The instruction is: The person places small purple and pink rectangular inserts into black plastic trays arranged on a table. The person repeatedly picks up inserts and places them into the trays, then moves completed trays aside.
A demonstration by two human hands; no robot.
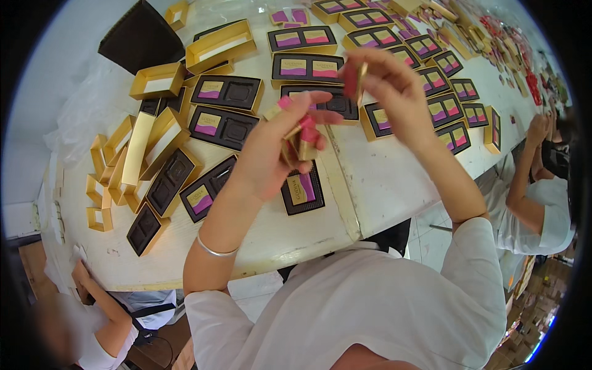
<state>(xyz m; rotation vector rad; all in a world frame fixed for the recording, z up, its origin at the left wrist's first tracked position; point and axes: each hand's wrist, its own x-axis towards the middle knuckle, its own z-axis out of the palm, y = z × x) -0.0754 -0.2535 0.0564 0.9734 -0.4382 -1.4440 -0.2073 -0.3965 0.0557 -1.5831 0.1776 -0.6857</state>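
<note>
My left hand (pixel 268 142) is closed around several small pink-and-gold boxes (pixel 306 139), its fingers pointing right. My right hand (pixel 398 92) grips one small dark-red and gold box (pixel 353 80), blurred by motion, a little right of and beyond the left hand. Below and between the hands lies a gold-edged gift box (pixel 345 106) with a black insert, partly hidden by my left fingers. Close under my left hand sits a black tray (pixel 316 204) with one purple-and-gold box in it.
On the left are gift boxes (pixel 237 92) with one filled compartment and a pile of gold sleeves (pixel 139 148). Gift boxes (pixel 444 110) with purple and pink pieces stand at the right. A dark carton (pixel 142 37) stands far left. Other people sit at both sides.
</note>
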